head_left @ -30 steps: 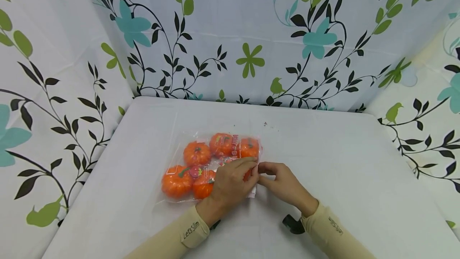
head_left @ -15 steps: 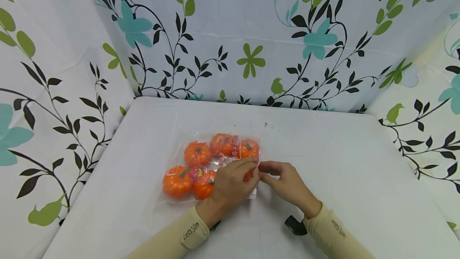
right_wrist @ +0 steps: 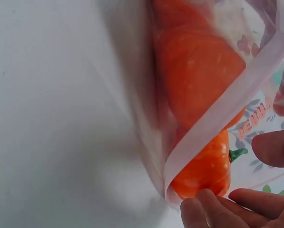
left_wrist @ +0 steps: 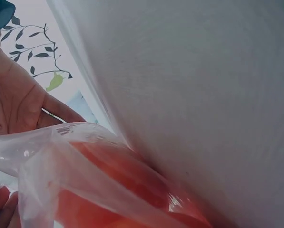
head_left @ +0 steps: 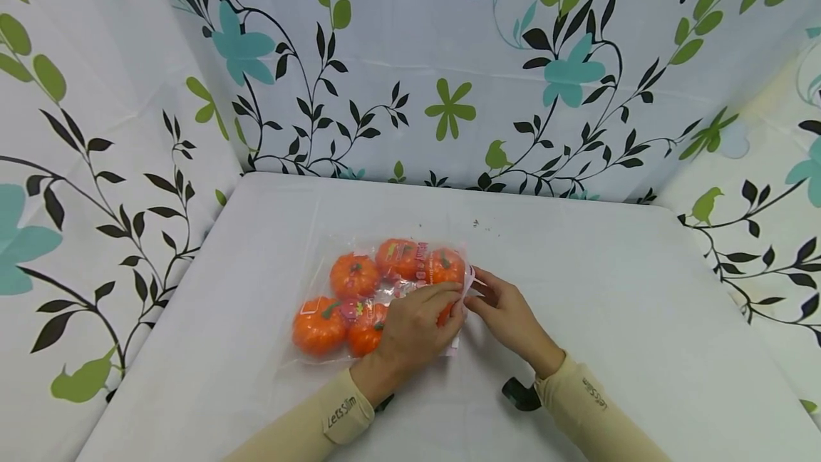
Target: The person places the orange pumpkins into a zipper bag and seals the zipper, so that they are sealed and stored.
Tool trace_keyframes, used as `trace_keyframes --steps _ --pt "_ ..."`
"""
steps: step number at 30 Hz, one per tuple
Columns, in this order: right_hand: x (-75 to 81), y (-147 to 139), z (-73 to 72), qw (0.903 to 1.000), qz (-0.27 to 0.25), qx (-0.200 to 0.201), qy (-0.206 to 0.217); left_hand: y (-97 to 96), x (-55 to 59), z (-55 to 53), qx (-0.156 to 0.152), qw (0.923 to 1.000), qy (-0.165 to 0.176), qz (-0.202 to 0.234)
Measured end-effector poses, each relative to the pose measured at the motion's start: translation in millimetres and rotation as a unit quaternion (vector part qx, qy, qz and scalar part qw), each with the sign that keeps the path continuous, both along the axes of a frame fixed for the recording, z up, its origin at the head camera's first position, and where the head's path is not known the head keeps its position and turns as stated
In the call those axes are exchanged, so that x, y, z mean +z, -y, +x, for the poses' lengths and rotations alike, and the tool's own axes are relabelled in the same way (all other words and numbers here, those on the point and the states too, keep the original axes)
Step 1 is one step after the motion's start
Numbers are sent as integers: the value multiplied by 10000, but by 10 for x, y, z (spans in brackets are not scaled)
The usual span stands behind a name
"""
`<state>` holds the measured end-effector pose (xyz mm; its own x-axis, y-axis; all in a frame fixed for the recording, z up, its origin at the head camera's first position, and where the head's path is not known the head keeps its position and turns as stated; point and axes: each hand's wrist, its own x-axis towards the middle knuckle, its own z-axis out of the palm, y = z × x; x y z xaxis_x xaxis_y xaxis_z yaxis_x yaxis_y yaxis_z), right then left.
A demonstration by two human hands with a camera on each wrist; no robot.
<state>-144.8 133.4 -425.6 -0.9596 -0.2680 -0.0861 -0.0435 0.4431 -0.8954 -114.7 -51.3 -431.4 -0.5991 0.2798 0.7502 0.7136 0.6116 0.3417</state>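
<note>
A clear plastic bag (head_left: 382,294) with pink print lies on the table, holding several small orange pumpkins (head_left: 319,326) with green stems. My left hand (head_left: 410,319) pinches the bag's right edge and covers part of its contents. Beyond that edge is my right hand (head_left: 513,316), its fingertips against the bag's rim and the thumb apart from them. The right wrist view shows the pale rim strip (right_wrist: 222,111) standing away from the other side, so the mouth gapes there. In the left wrist view, the left fingertips (left_wrist: 1,209) lie beside the bunched plastic.
White cloth covers the table (head_left: 596,269). A few small dark specks (head_left: 476,223) lie behind the bag. A leaf-patterned curtain (head_left: 398,41) hangs at the back and both sides. A black wrist device (head_left: 521,394) sits below the right sleeve.
My right hand has shifted slightly up along the bag's edge, and its fingers and thumb have spread apart. The rim now stands out a little there. My left hand stays in place.
</note>
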Motion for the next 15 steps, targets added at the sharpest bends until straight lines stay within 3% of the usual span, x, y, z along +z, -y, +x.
trace_keyframes --steps 15 --pt "-35 13 -90 9914 -1097 108 704 27 27 -8 -257 9989 26 -383"
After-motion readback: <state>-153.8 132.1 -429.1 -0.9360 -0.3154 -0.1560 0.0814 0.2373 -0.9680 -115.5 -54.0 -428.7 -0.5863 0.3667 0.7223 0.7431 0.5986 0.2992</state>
